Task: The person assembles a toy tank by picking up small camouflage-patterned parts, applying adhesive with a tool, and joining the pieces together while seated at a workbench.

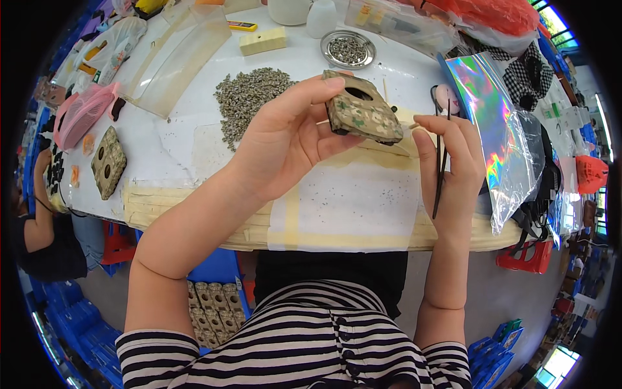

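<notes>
My left hand (275,139) grips a camouflage-patterned casing (372,120) with a round dark hole, raised above the table and tilted. Its thumb rests on the top face, while the other fingers go underneath. Just right of the casing is my right hand (459,152), with black tweezers (438,185) lodged between its fingers. The thumb and index fingertip come close together beside the casing's right end. A tiny piece may be between them, too small to name. Beneath both hands lies a white sheet (350,223) dotted with tiny specks.
Small metallic parts form a pile (249,97); more lie in a round metal dish (330,55). Another camouflage casing (108,162) lies left, near a pink mesh item (84,117). A shiny iridescent bag (486,123) stands right. A blue crate (223,267) below holds several casings. A person's arm (42,207) shows far left.
</notes>
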`<act>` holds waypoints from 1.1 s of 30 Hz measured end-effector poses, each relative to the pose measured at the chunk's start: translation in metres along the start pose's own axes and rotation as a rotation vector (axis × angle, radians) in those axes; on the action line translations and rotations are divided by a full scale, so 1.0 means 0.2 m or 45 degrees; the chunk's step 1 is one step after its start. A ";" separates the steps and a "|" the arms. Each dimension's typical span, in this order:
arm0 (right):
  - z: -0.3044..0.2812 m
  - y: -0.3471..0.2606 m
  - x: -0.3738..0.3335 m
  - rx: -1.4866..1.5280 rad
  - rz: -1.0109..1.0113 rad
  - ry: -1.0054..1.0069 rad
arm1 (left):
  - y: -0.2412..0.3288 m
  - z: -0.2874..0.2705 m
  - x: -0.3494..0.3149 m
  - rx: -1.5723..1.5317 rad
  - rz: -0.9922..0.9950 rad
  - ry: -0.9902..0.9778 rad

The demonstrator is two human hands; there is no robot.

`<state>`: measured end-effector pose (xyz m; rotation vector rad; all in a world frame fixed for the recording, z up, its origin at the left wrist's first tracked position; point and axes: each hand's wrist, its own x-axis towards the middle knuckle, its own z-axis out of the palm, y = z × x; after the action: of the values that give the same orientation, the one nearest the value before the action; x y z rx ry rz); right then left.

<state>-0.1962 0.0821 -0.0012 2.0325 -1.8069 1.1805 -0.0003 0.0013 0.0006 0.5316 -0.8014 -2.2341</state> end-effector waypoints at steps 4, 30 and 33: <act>-0.08 0.00 -0.09 0.213 0.213 0.007 | 0.00 -0.01 0.01 -0.054 0.000 -0.018; -0.14 0.03 -0.47 0.535 0.163 -0.134 | -0.02 -0.03 0.03 -0.001 0.045 -0.025; -0.14 0.03 -0.47 0.534 0.161 -0.136 | -0.02 -0.03 0.03 0.002 0.036 -0.025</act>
<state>-0.2088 0.1677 -0.0457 2.2610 -1.8869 1.6342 -0.0019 -0.0031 -0.0078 0.4968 -0.8164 -2.2160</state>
